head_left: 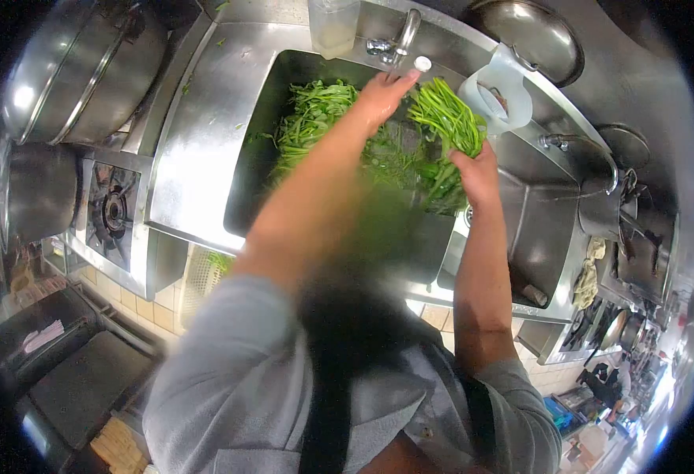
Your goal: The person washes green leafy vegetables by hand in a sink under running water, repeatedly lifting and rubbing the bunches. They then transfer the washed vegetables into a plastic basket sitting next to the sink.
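Note:
My right hand (475,170) is closed around a bunch of leafy greens (447,114), holding it above the right part of the sink basin (246,178). The cut-looking stems point up and left, and leaves hang below the hand. My left hand (385,99) is up at the faucet (408,33), thumb against its white nozzle (423,64); its other fingers are partly hidden. A heap of loose greens (315,110) lies in the basin's left side, partly behind my left forearm. More greens (390,162) spread through the middle of the basin, blurred lower down.
A clear plastic container (333,28) stands left of the faucet. To the right hangs a translucent white pitcher (513,99) near a second sink basin (536,221) with its own tap (554,141). Large pots (86,67) and a gas burner (113,206) are at left.

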Demonstrator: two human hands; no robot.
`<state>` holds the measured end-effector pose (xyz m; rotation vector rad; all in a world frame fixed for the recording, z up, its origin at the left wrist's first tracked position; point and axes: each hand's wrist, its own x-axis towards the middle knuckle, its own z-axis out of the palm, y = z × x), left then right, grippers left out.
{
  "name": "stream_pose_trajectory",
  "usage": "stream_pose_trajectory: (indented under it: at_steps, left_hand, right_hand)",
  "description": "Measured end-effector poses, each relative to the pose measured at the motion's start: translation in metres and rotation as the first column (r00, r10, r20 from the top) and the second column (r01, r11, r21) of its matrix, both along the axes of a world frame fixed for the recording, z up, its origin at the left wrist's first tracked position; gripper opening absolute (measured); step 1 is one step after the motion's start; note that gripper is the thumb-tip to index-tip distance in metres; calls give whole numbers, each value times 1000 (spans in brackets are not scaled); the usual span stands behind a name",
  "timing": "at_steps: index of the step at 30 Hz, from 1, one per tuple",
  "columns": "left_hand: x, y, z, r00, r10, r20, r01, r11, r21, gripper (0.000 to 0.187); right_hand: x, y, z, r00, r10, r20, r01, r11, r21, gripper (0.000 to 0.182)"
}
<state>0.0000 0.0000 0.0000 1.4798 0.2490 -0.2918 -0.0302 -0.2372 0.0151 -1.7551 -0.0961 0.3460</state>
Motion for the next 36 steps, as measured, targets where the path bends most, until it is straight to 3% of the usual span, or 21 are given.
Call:
stream_pose_trajectory:
  at_steps: [3, 4, 5, 6, 7, 8, 9, 12, 13, 15, 17, 18, 19, 21, 22, 24, 27, 30, 31, 32, 36]
  left_hand:
    - [-56, -22, -3, 985, 132, -108, -154, 963, -221, 98]
    - [-67, -21, 12, 980, -9, -197, -45, 963, -266, 102]
    - [-64, -20, 15, 981, -4, -193, -48, 963, -264, 102]
    - [-66, -20, 16, 986, 43, -164, -100, 927, -361, 97]
    - [-67, -19, 16, 986, 95, -137, -148, 879, -454, 92]
    - [-55, -15, -1, 979, 178, -100, -204, 818, -538, 68]
    - [-51, -9, -6, 978, 186, -99, -209, 816, -538, 68]
    - [-45, 3, -18, 948, 311, -66, -252, 605, -756, 24]
    - [-45, 6, -23, 947, 314, -67, -254, 604, -755, 24]
    - [-47, 14, -29, 946, 315, -77, -257, 583, -771, 24]
    - [-54, 20, -31, 942, 321, -94, -281, 608, -742, 26]
    - [-57, 24, -36, 956, 278, -92, -256, 639, -726, 29]
    - [-59, 27, -36, 968, 235, -89, -228, 668, -709, 33]
    - [-66, 29, -33, 961, 256, -108, -258, 678, -689, 32]
    - [-70, 31, -29, 953, 277, -124, -287, 688, -667, 31]
    - [-75, 34, -27, 944, 299, -141, -317, 697, -643, 30]
    - [-84, 36, -23, 937, 307, -167, -342, 707, -619, 30]
    - [-95, 42, -29, 926, 357, -123, -360, 739, -569, 37]
    - [-98, 45, -32, 923, 364, -124, -367, 736, -568, 37]
    - [-101, 48, -36, 919, 358, -163, -382, 713, -588, 36]
    - [-106, 57, -59, 910, 347, -227, -408, 646, -645, 32]
  right_hand:
    - [-7, 30, -12, 989, -100, 108, 100, 995, 5, 47]
    - [-6, 41, -16, 971, -75, 228, 91, 994, -61, 49]
    - [-5, 48, -19, 939, -41, 342, 91, 987, -132, 52]
    - [-10, 54, -17, 963, 37, 266, 69, 923, -377, 60]
    - [-16, 61, -18, 964, 42, 262, 61, 925, -375, 60]
    - [-23, 68, -17, 938, 128, 322, 22, 905, -424, 62]
    - [-27, 71, -16, 900, 215, 378, -10, 879, -476, 63]
    - [-33, 73, -13, 880, 318, 354, -117, 866, -486, 77]
    - [-33, 72, -12, 868, 364, 338, -167, 854, -492, 84]
    - [-27, 67, -11, 847, 382, 370, -219, 885, -412, 76]
    - [-11, 62, -13, 849, 407, 337, -254, 873, -416, 54]
    - [-2, 67, -11, 891, 310, 333, -209, 929, -305, 42]
    - [6, 70, -4, 855, 294, 427, -141, 925, -353, 39]
    - [19, 84, 9, 999, 10, 49, 2, 971, -239, 39]
    - [27, 92, 15, 999, 13, 48, -1, 971, -238, 39]
    - [44, 106, 22, 933, 109, 343, 86, 857, -508, 41]
    - [63, 135, 17, 927, 140, 348, 9, 919, -395, 43]
    - [73, 154, 23, 906, 328, 267, -180, 870, -460, 41]
    - [75, 160, 25, 868, 432, 243, -270, 822, -501, 41]
    - [100, 159, -7, 650, 595, 472, -171, 720, -673, 32]
    - [97, 170, 8, 794, 485, 367, -175, 759, -627, 29]
